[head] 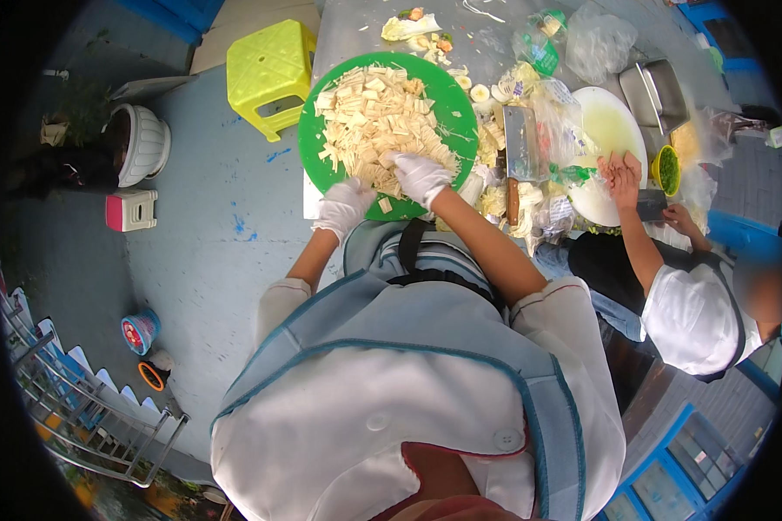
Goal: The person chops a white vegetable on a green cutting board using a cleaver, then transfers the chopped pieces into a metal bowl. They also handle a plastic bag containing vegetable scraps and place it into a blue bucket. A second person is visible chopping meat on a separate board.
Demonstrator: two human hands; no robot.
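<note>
A round green cutting board (454,107) lies at the table's near left, heaped with pale cut pieces of food (371,117), perhaps dried tofu. My right hand (421,176), in a white glove, touches the lower part of the heap; whether its fingers grip any pieces I cannot tell. At the board's lower left edge is my left hand (347,203), also gloved, its fingers curled beside the heap; what it holds is unclear. A cleaver (521,146) with a wooden handle lies right of the board, among cabbage scraps (493,200) and plastic bags.
To the right a co-worker (691,306) holds a knife (651,205) and pinkish food on a white board (590,104). Beyond stand a steel container (665,91) and a yellow bowl of chopped greens (668,170). A yellow stool (267,71) stands left of the table.
</note>
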